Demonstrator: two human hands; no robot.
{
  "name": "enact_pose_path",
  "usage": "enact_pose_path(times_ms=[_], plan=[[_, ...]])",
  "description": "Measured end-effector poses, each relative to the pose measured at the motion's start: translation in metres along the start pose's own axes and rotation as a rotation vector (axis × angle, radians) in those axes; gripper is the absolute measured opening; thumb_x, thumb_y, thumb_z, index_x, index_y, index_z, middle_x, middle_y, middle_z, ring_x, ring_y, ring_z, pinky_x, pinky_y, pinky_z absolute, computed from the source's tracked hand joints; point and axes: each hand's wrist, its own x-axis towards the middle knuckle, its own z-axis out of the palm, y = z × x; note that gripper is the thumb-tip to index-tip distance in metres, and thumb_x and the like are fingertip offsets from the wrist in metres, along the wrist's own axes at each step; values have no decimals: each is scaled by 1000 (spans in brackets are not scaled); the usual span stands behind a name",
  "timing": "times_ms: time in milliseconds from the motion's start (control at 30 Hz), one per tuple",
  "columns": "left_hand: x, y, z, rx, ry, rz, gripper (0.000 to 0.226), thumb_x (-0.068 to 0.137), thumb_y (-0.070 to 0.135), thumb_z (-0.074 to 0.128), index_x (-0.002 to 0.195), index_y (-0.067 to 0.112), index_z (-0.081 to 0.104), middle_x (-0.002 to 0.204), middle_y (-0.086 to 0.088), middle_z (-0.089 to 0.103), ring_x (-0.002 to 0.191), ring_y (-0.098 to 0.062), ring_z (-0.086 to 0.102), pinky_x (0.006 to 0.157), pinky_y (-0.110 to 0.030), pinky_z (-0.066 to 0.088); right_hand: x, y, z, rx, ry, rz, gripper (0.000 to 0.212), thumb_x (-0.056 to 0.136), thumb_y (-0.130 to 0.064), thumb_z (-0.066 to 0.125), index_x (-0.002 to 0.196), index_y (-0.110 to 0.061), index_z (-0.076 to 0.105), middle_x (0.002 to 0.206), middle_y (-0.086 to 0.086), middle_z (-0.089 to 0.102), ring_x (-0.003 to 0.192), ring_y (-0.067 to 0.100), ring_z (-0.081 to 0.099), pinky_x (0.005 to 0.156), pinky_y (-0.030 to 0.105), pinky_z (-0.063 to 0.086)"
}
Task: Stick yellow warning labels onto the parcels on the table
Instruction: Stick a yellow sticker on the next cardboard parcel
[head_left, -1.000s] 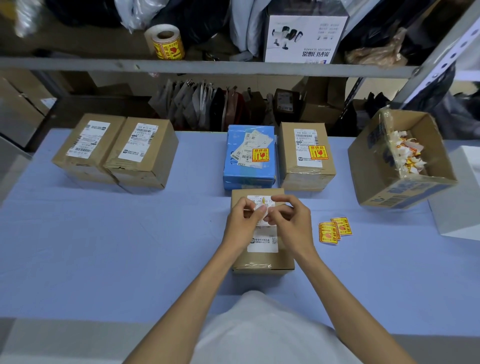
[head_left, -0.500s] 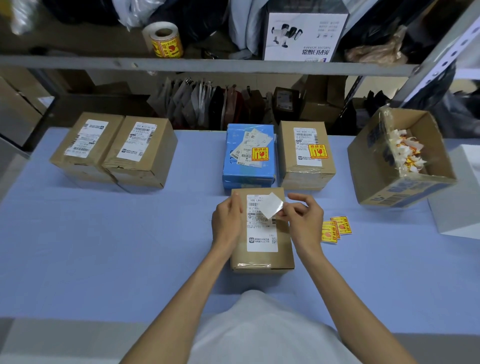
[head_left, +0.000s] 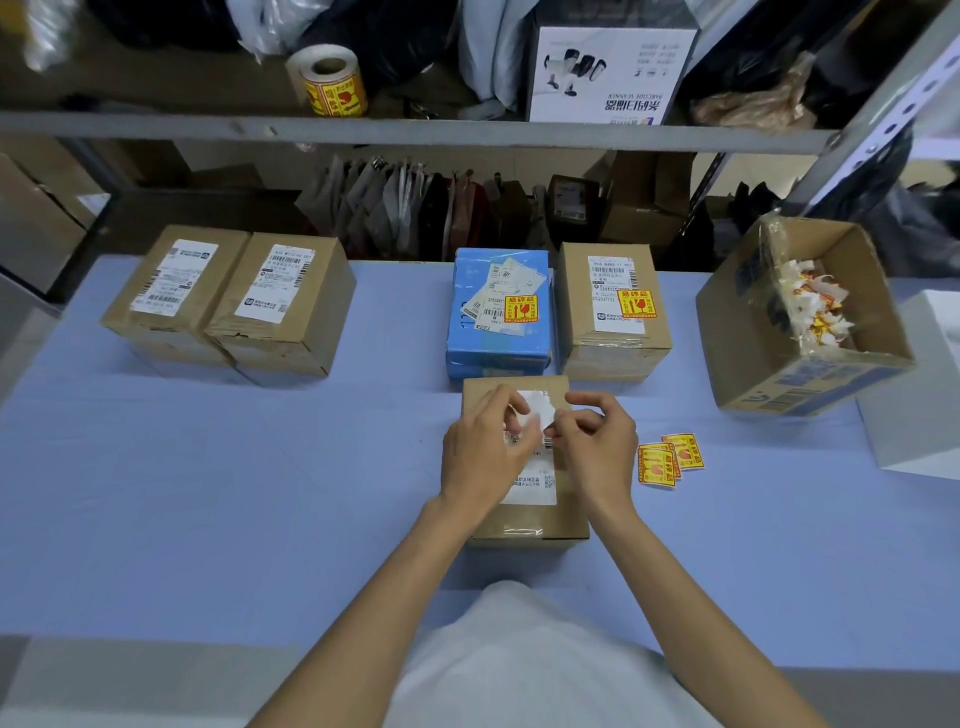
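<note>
Left hand and right hand pinch a thin white paper square over a cardboard parcel.

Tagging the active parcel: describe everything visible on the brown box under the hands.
Brown cardboard parcel, flat on the blue table, just nearer than the blue parcel. White shipping label on top; clear tape at its near edge. No yellow label shows on it. Left hand and right hand pinch a white slip above it, hiding part of the top.

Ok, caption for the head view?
Left hand and right hand pinch a label over the brown parcel; loose yellow labels beside.
</note>
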Motion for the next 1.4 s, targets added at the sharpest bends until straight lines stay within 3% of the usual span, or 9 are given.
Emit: enact_pose_path(times_ms=[100, 233, 400, 467, 600, 700, 933, 1267, 1400], plan=[[1, -4, 6, 103, -19, 151, 20, 85, 38, 67, 90, 20, 58, 90, 8, 59, 75, -8, 55, 57, -18, 39, 0, 0, 1, -17, 0, -10, 17, 82, -6, 60, 96, -17, 62, 75, 6, 73, 70, 12, 70, 68, 31, 56], [1, -6, 7, 67, -14, 101, 9, 89, 29, 63, 87, 20, 61, 88, 8, 64, 80, -12, 59, 68, -31, 48, 1, 2, 1, 6, -52, -12, 12, 84, -13, 65, 94, -20, 63, 80, 4, 74, 76, 16, 72, 73, 36, 59], [7, -5, 1, -302, 30, -273, 5, 88, 25, 64, 87, 21, 63, 85, 11, 64, 81, -5, 60, 69, -18, 47, -2, -3, -2, 89, -66, -94, 7, 93, -18, 59, 94, -15, 66, 87, -5, 70, 76, 0, 65, 66, 12, 51], [8, -8, 0, -528, -28, -424, 5, 88, 24, 65, 85, 20, 64, 88, 7, 67, 87, -10, 64, 76, -24, 54, 2, -2, -3, 11, -59, -104, 8, 91, -15, 62, 95, -20, 65, 89, -11, 67, 78, 0, 61, 66, 10, 49], [6, -14, 1, -669, -91, -513, 7, 88, 25, 66, 82, 20, 66, 93, -7, 71, 94, -25, 68, 86, -50, 55, 5, 2, -5, 15, -117, -16, 15, 83, -11, 69, 89, -24, 66, 86, 0, 69, 81, 17, 65, 77, 42, 58], [5, -15, 1, -675, -100, -534, 8, 87, 25, 66, 80, 23, 66, 94, -6, 71, 94, -25, 68, 87, -51, 55, 6, 3, -7, 45, -110, 23, 22, 78, -4, 71, 88, -23, 66, 82, 7, 69, 79, 21, 66, 78, 45, 58], [5, -15, 3, -537, -68, -520, 9, 85, 29, 69, 78, 24, 66, 88, 5, 70, 88, -14, 66, 77, -32, 56, 8, 0, -10, 138, -128, 76, 28, 77, 5, 71, 100, -9, 62, 71, 7, 66, 65, 8, 66, 70, 25, 56], [2, -10, 10, -336, -93, -480, 8, 83, 24, 72, 80, 17, 71, 91, 2, 71, 88, -11, 64, 55, -10, 43, 8, 24, -18, 23, -73, 155, 30, 77, -3, 72, 96, -18, 53, 70, 5, 71, 83, 24, 69, 78, 38, 54], [-1, -14, 15, -266, -148, -513, 10, 82, 22, 73, 84, 12, 74, 102, 1, 70, 95, -14, 62, 62, -16, 46, 6, 33, -19, -33, -71, 188, 32, 76, -4, 72, 98, -16, 53, 72, 6, 71, 82, 22, 69, 76, 36, 54]])
